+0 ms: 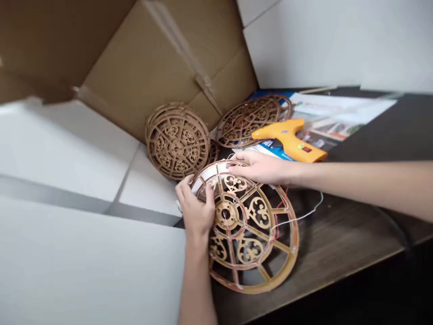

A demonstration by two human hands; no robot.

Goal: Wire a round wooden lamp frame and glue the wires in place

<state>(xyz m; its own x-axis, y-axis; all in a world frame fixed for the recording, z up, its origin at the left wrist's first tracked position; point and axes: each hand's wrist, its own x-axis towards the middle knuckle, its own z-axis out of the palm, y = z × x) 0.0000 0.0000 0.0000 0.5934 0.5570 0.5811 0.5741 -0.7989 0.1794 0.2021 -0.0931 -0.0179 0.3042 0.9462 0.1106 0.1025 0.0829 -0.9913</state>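
Note:
A round laser-cut wooden lattice disc [248, 234] with scrollwork panels and spokes lies on the dark wooden table [341, 239]. Thin red and white wires run along it, and a white strip lines its upper rim. My left hand [195, 206] comes up from below and grips the disc's upper left edge, near the hub. My right hand [259, 168] reaches in from the right, its fingers curled over the top rim. An orange-yellow glue gun [291, 140] lies just beyond my right hand.
Two similar wooden lattice pieces, one rounded [177, 142] and one flatter [252, 122], sit behind the disc. Printed papers [341, 113] lie on the table. Brown cardboard flaps [162, 67] and white board panels [74, 149] fill the left side.

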